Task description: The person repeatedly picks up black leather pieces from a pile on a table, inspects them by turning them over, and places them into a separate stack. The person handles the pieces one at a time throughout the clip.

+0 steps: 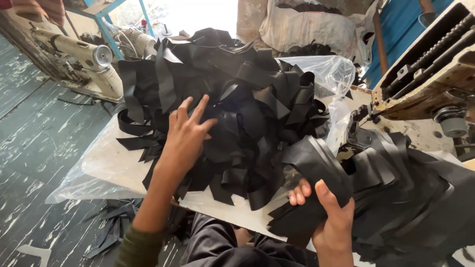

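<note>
A big heap of black cut strips and pieces (237, 99) lies on a clear plastic sheet (109, 168) over a white table. My left hand (188, 136) rests on the heap with its fingers spread, holding nothing. My right hand (329, 217) grips a bundle of black pieces (316, 173) at the table's near edge, thumb on top. More black pieces (415, 198) are stacked to the right of that bundle.
A worn sewing machine (435, 74) stands at the right. Another sewing machine (79, 54) sits at the back left. A clear plastic bag (331, 74) bulges behind the heap. Black scraps (109, 227) lie on the dark painted floor.
</note>
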